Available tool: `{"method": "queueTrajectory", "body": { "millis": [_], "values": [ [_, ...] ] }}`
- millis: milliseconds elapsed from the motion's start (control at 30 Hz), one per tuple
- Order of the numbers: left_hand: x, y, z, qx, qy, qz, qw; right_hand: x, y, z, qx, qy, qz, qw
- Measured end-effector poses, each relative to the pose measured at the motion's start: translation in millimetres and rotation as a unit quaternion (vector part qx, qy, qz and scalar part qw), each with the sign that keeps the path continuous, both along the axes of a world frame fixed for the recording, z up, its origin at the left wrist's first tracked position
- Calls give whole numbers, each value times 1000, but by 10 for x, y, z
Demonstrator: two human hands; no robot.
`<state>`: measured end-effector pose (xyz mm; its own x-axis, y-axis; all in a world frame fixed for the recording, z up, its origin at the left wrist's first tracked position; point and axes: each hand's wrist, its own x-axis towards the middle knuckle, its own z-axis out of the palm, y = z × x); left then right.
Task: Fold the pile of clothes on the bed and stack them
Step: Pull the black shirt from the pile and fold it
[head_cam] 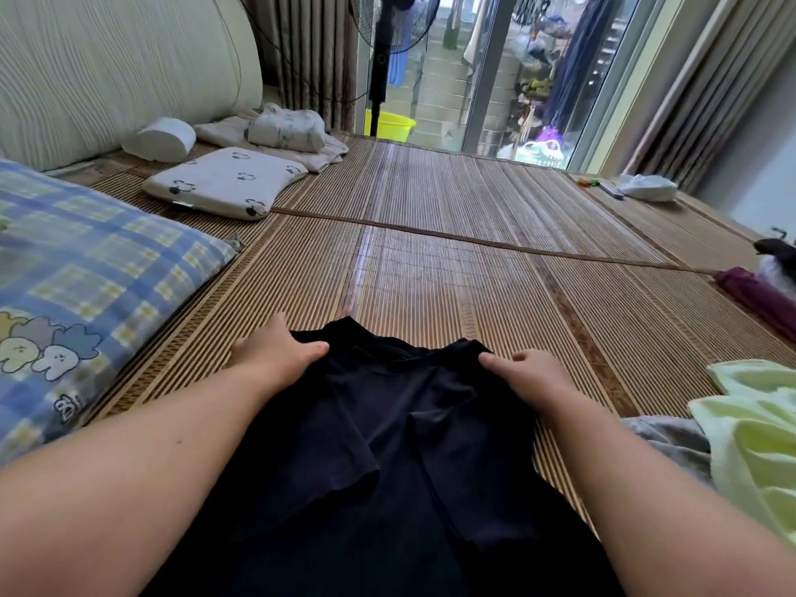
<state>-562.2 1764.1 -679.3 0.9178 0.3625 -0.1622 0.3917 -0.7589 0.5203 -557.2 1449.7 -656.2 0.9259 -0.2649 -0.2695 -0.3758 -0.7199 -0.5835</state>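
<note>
Black shirt lies spread on the bed mat at six o'clock. My left hand holds its shoulder at ten, my right hand the other at two, fingers pinching cloth. Pale green clothes sit at four.

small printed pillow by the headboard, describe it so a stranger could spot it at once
Start at the cream headboard on the left. On the woven mat below it, beyond the blue plaid pillow, lies the small printed pillow. It alone is off-white with scattered black motifs; the roll behind it is plain white.
</note>
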Motion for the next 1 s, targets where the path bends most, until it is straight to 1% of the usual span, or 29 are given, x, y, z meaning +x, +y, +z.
{"method": "queueTrajectory", "body": {
  "millis": [33, 100, 200, 233, 267, 333, 400, 433, 467, 533, 633, 667, 733, 767, 833, 933, 1000],
  "values": [
    [84, -1, 30, -26, 7, 22, 999, 73, 10, 18, -32, 16, 32, 999],
    [232, 30, 76, -61, 14, 32, 998, 247, 51, 44, -81, 1, 65, 995],
    [391, 157, 166, -54, -27, 39, 997, 500, 72, 72, -114, -92, 31, 989],
    [430, 212, 179, -58, -40, 48, 996, 568, 71, 67, -110, -115, 21, 987],
    [459, 269, 175, -62, -46, 54, 996, 620, 65, 44, -82, -120, 17, 989],
    [485, 356, 144, -90, -34, 58, 994, 665, 73, -8, 35, -85, 14, 996],
    [485, 395, 114, -170, -14, 50, 984, 678, 86, -8, 144, -32, -2, 989],
    [468, 396, 120, -208, -9, 43, 977, 690, 89, 0, 176, -17, 1, 984],
    [457, 396, 131, -233, -4, 36, 972, 700, 95, 10, 187, -7, 11, 982],
    [448, 406, 157, -265, 14, 34, 964, 741, 138, 16, 178, -4, 14, 984],
    [454, 419, 197, -269, 51, 31, 961, 818, 190, 45, 159, -52, 4, 986],
    [464, 429, 220, -267, 38, 26, 963, 820, 195, 86, 149, -75, 8, 986],
    [498, 458, 284, -259, -45, 18, 965, 802, 150, 189, 127, -128, 18, 984],
    [483, 469, 343, -260, -92, 13, 961, 764, 109, 253, 127, -158, 25, 979],
    [373, 479, 510, -302, -154, -5, 941, 607, -3, 424, 156, -210, 29, 965],
    [15, 463, 806, -367, -177, -57, 911, 182, -188, 716, 200, -256, 44, 945],
    [-360, 403, 988, -380, -177, -96, 903, -229, -295, 881, 192, -266, 67, 942]
  ]
}}
